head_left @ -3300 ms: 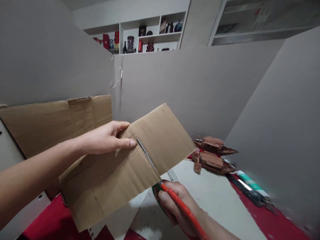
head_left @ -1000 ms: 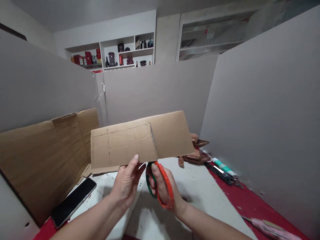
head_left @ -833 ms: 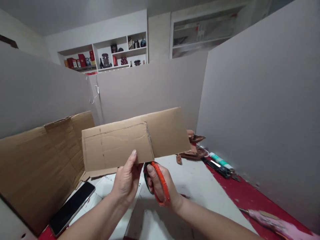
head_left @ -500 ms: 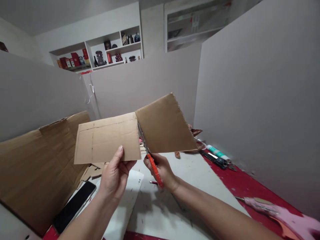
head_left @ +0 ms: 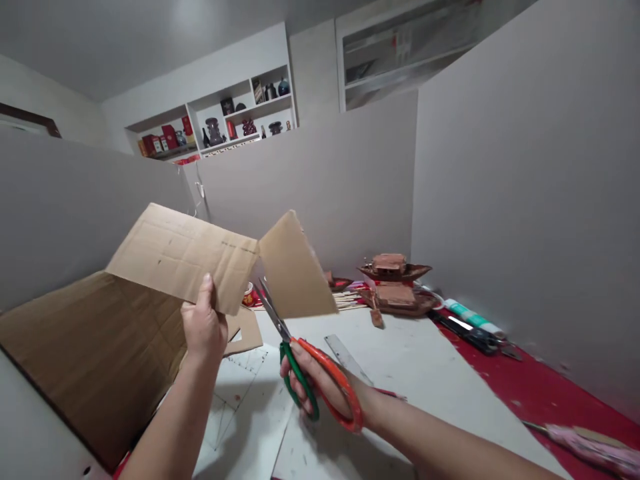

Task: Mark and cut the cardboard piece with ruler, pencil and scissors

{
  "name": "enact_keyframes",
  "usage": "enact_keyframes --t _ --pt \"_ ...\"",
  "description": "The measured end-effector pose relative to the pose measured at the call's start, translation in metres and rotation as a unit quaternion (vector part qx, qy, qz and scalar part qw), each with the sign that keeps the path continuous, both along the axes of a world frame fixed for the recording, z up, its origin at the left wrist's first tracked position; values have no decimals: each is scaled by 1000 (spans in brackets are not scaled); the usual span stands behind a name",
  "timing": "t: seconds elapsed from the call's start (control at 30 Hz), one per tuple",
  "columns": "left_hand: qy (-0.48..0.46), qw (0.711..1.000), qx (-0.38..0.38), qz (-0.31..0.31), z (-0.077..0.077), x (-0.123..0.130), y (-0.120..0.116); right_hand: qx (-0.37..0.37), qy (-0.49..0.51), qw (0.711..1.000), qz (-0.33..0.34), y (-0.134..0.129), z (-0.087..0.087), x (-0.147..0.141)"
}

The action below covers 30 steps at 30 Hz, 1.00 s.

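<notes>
My left hand [head_left: 204, 328] grips a piece of cardboard [head_left: 185, 250] by its lower edge, thumb on the near face. A long cut runs up from the bottom and splits it. The right-hand flap [head_left: 295, 273] still joins the rest near the top edge and angles away. My right hand [head_left: 315, 380] is closed around scissors [head_left: 287, 340] with one green and one orange handle. Their blades are slightly apart and point up into the gap between the two cardboard parts.
Behind stand brown model boats [head_left: 395, 267]. A ruler [head_left: 347, 357] lies on the white board [head_left: 425, 360]. A large cardboard sheet [head_left: 95, 353] leans at the left. To the right are a green-and-white tube [head_left: 473, 317] and a pink glue gun [head_left: 585, 443]. Grey partitions [head_left: 325, 173] surround the table.
The cardboard has tilted and moved left with my left hand. The scissors have opened and drawn down from the top of the cut. My view has shifted, showing the boats and ruler.
</notes>
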State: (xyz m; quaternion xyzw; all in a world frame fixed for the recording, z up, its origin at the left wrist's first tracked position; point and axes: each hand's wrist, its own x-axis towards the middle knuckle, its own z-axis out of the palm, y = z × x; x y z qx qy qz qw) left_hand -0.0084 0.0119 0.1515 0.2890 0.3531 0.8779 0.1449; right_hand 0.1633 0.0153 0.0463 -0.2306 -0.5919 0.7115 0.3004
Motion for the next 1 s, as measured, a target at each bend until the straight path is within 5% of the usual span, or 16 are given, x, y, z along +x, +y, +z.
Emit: enact_keyframes --t 0.13,0.27,0.43,0.57,0.67,1.0 --pt "89 991 12 100 17 -30 -1 -121 -43 983 130 -21 -1 -1" --pt "212 965 -20 154 23 -48 -16 7 4 977 215 -39 10 14" --pt "292 945 -60 134 17 -39 -35 21 105 981 165 -38 33 27" --pt "250 964 -3 94 20 -26 -41 -12 125 987 101 -20 37 26" --pt "215 975 12 53 26 -21 -44 -27 108 986 123 -11 36 27" --pt "71 994 -76 -24 43 -28 -49 -8 59 987 152 -14 40 32"
